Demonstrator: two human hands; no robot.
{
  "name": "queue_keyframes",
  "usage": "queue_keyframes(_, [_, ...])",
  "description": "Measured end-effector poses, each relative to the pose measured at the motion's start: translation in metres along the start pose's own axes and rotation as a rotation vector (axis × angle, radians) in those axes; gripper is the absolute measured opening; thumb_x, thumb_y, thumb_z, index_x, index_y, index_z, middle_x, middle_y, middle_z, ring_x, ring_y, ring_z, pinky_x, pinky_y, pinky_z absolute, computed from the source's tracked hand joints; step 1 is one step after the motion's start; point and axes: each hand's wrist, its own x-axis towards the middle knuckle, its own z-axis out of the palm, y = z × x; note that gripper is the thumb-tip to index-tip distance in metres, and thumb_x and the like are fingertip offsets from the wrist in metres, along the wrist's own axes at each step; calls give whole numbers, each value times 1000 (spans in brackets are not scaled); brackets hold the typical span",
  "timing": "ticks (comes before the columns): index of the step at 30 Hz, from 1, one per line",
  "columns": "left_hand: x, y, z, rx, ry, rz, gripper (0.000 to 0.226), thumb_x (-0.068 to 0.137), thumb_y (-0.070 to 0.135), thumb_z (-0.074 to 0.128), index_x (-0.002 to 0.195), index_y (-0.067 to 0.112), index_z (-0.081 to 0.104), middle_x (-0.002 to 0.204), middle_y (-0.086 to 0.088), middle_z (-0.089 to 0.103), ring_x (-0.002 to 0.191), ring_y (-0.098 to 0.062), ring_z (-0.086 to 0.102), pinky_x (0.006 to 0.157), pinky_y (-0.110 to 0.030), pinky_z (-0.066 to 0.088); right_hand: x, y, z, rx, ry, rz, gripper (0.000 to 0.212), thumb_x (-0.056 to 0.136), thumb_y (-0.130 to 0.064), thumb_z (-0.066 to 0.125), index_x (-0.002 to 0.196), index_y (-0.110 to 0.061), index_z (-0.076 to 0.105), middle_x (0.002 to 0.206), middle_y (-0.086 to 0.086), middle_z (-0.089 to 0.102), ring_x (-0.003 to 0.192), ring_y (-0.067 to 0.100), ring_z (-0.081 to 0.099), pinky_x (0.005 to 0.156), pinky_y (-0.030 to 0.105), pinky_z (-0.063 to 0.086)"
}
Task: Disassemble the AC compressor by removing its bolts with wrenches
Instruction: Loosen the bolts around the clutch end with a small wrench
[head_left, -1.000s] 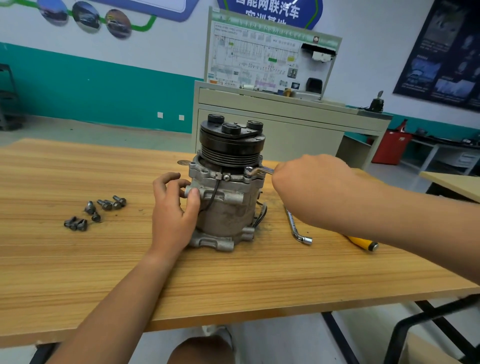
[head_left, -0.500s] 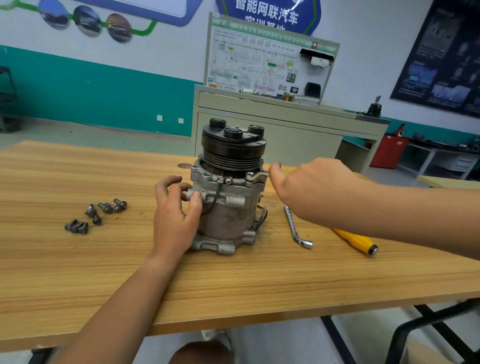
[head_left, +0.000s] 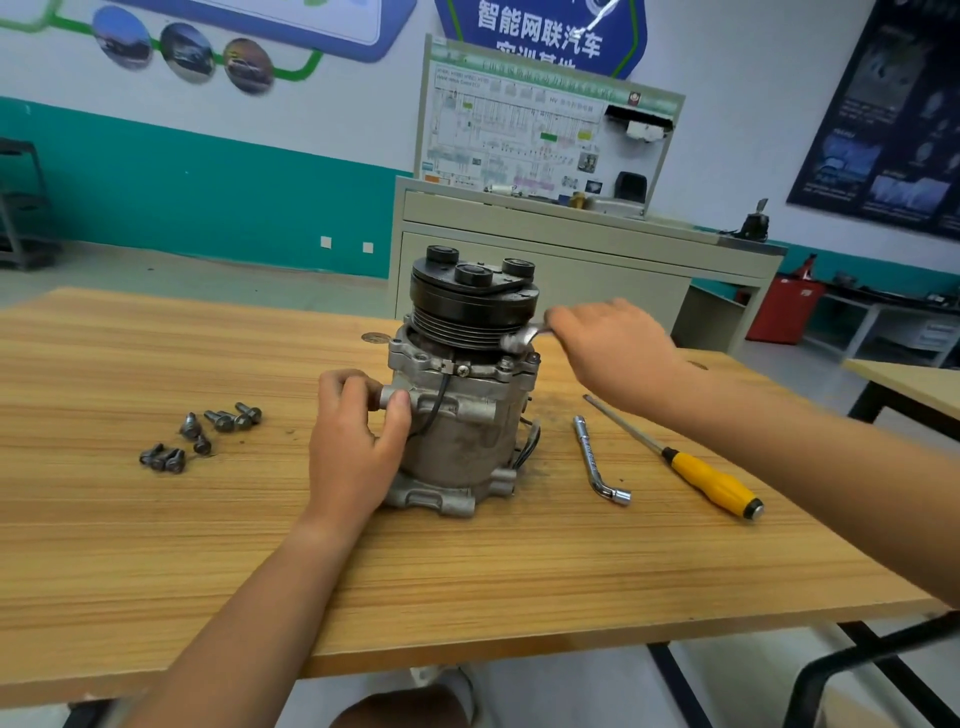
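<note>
Wooden desk (head_left: 467, 597): pale striped board under everything, and I lean in over its near edge.
Left hand (head_left: 353, 447): my fingers and thumb are curled round the short metal stub on the left side of the compressor, bracing it.
Compressor (head_left: 462, 431): stands upright at the middle of the desk, pulley end up and foot lugs down on the wood.
Loose bolts (head_left: 202, 436): a handful lie scattered on the desk to the left, well apart from the compressor. I take these as the part of the job already done.
Socket wrench (head_left: 597, 462): L-shaped, lying flat just right of the compressor, with no hand on it.
Screwdriver (head_left: 711, 480): yellow handle, lying beside the socket wrench on its far right side, idle.
Flange bolts (head_left: 506, 364): at least two heads show at the right corner of the upper flange, not yet out. I judge these are what is left on this side. The back of the flange is hidden from me.
Right hand (head_left: 618, 348): my fingers are closed round the handle of a flat wrench, reaching in from the right.
Flat wrench (head_left: 522, 338): its head sits over that right corner, just under the pulley. Whether it is seated on a bolt head I cannot tell.
Pulley (head_left: 472, 306): black and in place on top. The housing below it looks to be in one piece, so I judge the taking apart is only partway through.
Cabinet (head_left: 571, 270): grey, standing behind the desk with a wiring board on top.
</note>
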Motion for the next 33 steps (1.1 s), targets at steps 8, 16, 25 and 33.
queue_keyframes(8, [4, 11, -7, 68, -51, 164, 26, 84, 41, 41, 64, 27, 32, 64, 10, 35, 58, -9, 35, 51, -24, 27, -55, 6, -37, 245, -76, 127, 34, 99, -31, 30, 131, -24, 38, 64, -3, 52, 53, 14, 46, 46, 27, 35])
queue_keyframes(16, [-5, 20, -3, 92, -21, 334, 31, 86, 33, 51, 66, 21, 31, 61, 6, 33, 54, -12, 29, 50, -20, 22, -47, -11, -32, 87, -272, 154, 22, 96, -12, 36, 116, -17, 43, 65, -2, 43, 57, 15, 43, 46, 28, 35])
queue_keyframes(25, [-5, 18, -2, 56, -28, 308, 27, 85, 31, 49, 67, 20, 33, 62, 2, 35, 56, -12, 29, 50, -27, 27, -39, -12, -40, -262, -294, -62, 29, 96, -17, 34, 119, 0, 37, 54, 0, 30, 43, 15, 28, 37, 25, 20])
queue_keyframes(33, [-6, 11, 0, 26, -51, 263, 28, 85, 35, 49, 66, 19, 35, 61, 3, 37, 59, -14, 32, 51, -24, 28, 6, 24, -2, -203, -259, -138, 22, 92, -5, 44, 114, -8, 42, 67, -1, 44, 57, 14, 44, 45, 24, 34])
